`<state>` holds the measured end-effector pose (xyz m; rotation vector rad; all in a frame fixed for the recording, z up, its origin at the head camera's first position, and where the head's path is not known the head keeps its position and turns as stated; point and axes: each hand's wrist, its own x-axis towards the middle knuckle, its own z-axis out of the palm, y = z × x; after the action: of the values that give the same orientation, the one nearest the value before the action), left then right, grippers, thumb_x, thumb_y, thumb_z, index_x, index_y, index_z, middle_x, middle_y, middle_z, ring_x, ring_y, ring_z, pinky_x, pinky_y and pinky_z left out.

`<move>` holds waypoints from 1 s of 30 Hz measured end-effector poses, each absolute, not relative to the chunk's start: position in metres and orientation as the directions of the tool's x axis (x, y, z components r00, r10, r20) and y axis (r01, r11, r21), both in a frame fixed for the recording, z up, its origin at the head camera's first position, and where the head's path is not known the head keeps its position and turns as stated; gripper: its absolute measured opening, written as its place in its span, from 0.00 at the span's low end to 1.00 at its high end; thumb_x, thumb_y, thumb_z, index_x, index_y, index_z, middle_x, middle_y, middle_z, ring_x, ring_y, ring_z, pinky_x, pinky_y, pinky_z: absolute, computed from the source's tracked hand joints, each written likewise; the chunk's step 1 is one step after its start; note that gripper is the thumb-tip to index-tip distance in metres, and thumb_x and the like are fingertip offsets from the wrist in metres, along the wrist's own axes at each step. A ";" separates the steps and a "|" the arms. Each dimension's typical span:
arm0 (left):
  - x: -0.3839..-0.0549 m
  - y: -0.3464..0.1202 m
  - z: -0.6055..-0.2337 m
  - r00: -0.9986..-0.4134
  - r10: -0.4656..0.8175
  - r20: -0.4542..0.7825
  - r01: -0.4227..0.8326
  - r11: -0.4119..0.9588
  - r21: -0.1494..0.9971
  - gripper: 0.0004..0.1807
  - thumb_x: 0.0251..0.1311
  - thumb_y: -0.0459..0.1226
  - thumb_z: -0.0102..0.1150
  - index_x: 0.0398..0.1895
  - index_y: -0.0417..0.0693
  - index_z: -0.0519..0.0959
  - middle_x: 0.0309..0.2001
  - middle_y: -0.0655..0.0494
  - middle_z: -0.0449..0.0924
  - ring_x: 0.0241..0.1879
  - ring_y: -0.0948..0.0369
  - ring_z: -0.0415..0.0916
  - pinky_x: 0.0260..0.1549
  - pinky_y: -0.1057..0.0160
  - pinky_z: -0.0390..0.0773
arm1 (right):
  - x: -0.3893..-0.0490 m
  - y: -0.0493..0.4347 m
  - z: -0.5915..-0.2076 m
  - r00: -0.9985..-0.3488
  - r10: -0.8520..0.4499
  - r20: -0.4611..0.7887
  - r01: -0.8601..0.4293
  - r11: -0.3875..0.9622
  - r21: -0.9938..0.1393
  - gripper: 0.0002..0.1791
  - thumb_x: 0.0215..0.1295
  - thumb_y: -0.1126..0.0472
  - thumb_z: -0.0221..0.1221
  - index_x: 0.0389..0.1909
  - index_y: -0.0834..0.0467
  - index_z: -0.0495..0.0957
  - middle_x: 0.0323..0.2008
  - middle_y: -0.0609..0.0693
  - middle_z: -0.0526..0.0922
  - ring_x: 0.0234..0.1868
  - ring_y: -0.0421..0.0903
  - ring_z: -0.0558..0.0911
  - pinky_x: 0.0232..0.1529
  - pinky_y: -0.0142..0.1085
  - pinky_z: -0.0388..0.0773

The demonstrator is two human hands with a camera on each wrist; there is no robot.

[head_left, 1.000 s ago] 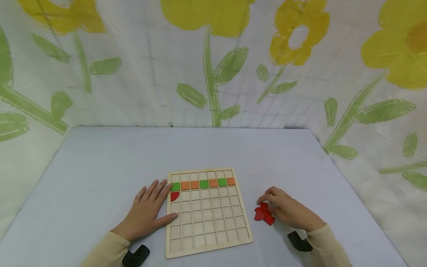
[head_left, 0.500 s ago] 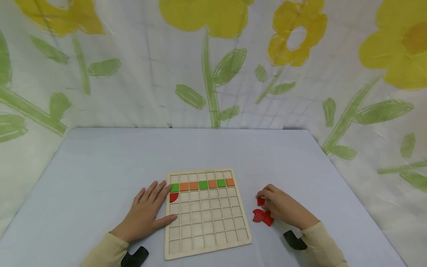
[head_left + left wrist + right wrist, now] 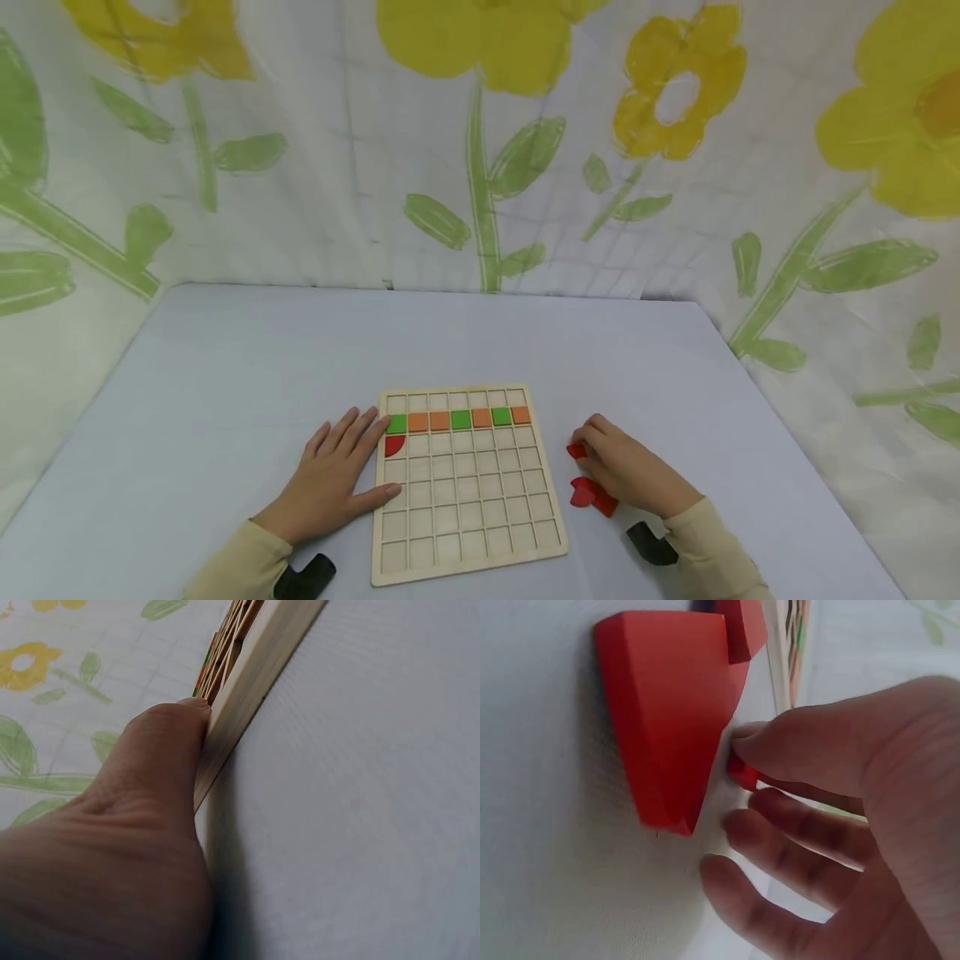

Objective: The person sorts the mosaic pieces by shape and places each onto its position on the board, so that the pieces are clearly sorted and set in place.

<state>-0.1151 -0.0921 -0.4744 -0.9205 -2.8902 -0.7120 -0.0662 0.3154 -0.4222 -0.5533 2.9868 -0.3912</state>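
My left hand (image 3: 326,479) lies with spread, straight fingers at the left edge of a square wooden grid board (image 3: 465,487), its thumb over the rim. In the left wrist view, the thumb (image 3: 161,754) presses against the board's side (image 3: 251,690). One row holds green tiles (image 3: 461,419) and orange tiles (image 3: 439,421); below its left end sits a red quarter-circle piece (image 3: 393,446). Right of the board, my right hand (image 3: 630,468) pinches a small red piece (image 3: 742,772) between thumb and fingers. Several loose red pieces (image 3: 602,499) lie overlapping under that hand.
The board stands on a pale table (image 3: 300,342) with its far edge near a curtain (image 3: 300,208) printed with yellow flowers. Black wrist mounts (image 3: 305,577) sit by both sleeves.
My right hand has drawn one red piece away from the pile, up and left toward the board. The left hand keeps its place. The head view has shifted slightly.
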 end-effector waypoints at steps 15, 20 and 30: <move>-0.114 -0.093 -0.475 -0.829 0.541 0.140 0.543 0.722 0.428 0.48 0.56 0.65 0.55 0.73 0.48 0.58 0.73 0.46 0.54 0.73 0.46 0.46 0.66 0.38 0.44 | -0.090 0.263 -0.406 -0.834 -0.548 0.061 -0.547 0.808 -0.217 0.20 0.64 0.60 0.61 0.56 0.59 0.72 0.40 0.44 0.73 0.34 0.36 0.74 0.35 0.25 0.75; -0.113 -0.093 -0.474 -0.836 0.532 0.132 0.532 0.730 0.430 0.47 0.56 0.65 0.53 0.73 0.49 0.58 0.73 0.47 0.55 0.73 0.45 0.47 0.65 0.37 0.45 | -0.104 0.226 -0.399 -0.742 -0.663 0.096 -0.669 0.725 -0.165 0.19 0.64 0.61 0.60 0.56 0.59 0.75 0.36 0.43 0.72 0.29 0.34 0.68 0.28 0.20 0.69; -0.114 -0.094 -0.481 -0.830 0.536 0.155 0.548 0.732 0.405 0.48 0.55 0.66 0.53 0.73 0.49 0.58 0.73 0.47 0.55 0.73 0.46 0.48 0.65 0.38 0.46 | -0.127 0.167 -0.408 -0.713 -0.698 -0.064 -0.687 0.714 -0.133 0.20 0.68 0.56 0.58 0.59 0.53 0.71 0.47 0.44 0.77 0.42 0.35 0.79 0.40 0.22 0.75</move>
<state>-0.1140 -0.0945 -0.4809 -0.9065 -2.8977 -0.6906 -0.1267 0.1672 -0.4080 -1.1372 2.8061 -0.1514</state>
